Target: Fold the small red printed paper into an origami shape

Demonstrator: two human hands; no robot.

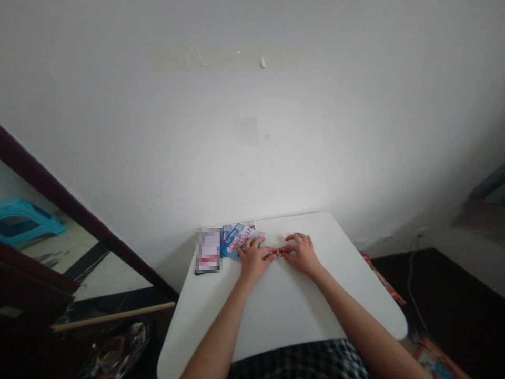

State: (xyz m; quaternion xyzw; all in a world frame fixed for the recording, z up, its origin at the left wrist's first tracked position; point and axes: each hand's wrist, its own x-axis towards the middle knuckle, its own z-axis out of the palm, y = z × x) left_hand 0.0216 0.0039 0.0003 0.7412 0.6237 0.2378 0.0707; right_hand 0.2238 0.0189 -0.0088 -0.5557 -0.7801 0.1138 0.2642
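Observation:
Between my two hands, just above or on the white table (284, 305), is a small red-and-white thing (278, 253), too small to make out its kind. My left hand (254, 258) pinches its left end with thumb and forefinger, the other fingers spread over printed paper. My right hand (303, 255) pinches the right end, its remaining fingers raised and bent. A blue printed leaflet (232, 239) with pink lettering lies partly under my left fingers. Left of it rests a flat, dark-edged thing (209, 250), its face blurred by pixels.
A white wall (256, 173) with tape remnants (229, 58) stands behind the table. A dark-framed mirror or opening on the left shows a blue plastic stool (29, 218). A bag-lined bin (114, 352) sits at lower left. A cable (411, 279) hangs at right.

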